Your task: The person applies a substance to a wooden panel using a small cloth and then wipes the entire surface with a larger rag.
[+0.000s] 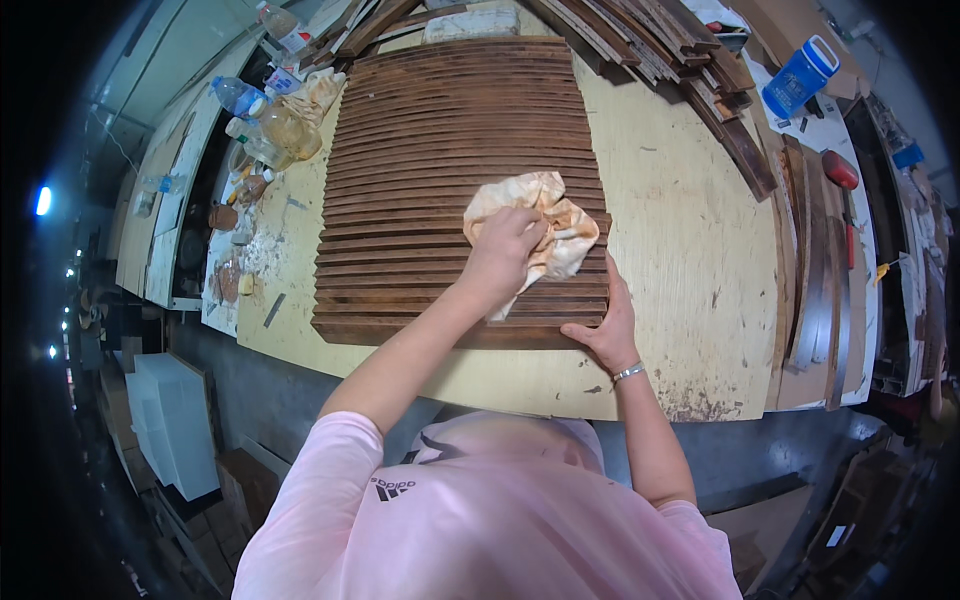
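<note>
Dark brown wooden strips (pixel 440 150) lie side by side in a wide stack on the pale board tabletop. My left hand (pixel 503 252) is closed on a crumpled, brown-stained white cloth (pixel 570 240), which rests on the strips toward their right side. At the near right corner of the stack is my right hand (pixel 612 330), its thumb spread along the front edge and its fingers stretched along the strip ends. A metal bracelet (pixel 629 371) circles that wrist.
Plastic bottles (pixel 262 150), one holding yellowish liquid, crowd the left edge beside another crumpled cloth (pixel 318 95). Loose wood strips (pixel 640 50) are piled at the back right. A blue jug (pixel 800 78) and long flat strips (pixel 815 270) are on the right.
</note>
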Available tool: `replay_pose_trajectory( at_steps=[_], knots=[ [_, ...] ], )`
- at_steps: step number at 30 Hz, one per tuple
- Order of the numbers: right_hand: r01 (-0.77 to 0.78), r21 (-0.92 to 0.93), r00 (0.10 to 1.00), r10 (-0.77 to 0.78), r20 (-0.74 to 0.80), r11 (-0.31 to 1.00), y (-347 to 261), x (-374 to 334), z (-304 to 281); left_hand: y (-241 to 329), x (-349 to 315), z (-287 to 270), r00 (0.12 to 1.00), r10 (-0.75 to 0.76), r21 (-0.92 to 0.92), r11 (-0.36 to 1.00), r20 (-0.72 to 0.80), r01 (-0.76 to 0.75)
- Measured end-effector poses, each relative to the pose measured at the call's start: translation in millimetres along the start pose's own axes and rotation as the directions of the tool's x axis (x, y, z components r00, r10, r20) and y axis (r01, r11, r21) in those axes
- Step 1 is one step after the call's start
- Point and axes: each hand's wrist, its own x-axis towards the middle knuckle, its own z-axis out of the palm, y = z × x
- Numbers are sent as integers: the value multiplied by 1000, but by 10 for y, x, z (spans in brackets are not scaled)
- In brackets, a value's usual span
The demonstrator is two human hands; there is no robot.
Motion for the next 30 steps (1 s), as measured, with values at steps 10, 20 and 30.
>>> replay_pose_trajectory(
  at_steps=[10,20,30],
  knots=[
    [-137,250,987,152,-43,958,125,823,4,53,513,-459,998,24,-50,999,50,-22],
    [-174,195,984,180,-12,965,128,911,58,-1093,-676,-913,996,-46,156,987,78,33],
    [-137,185,990,141,-7,973,209,916,94,-145,38,-11,966,92,-153,987,243,-55]
  ],
)
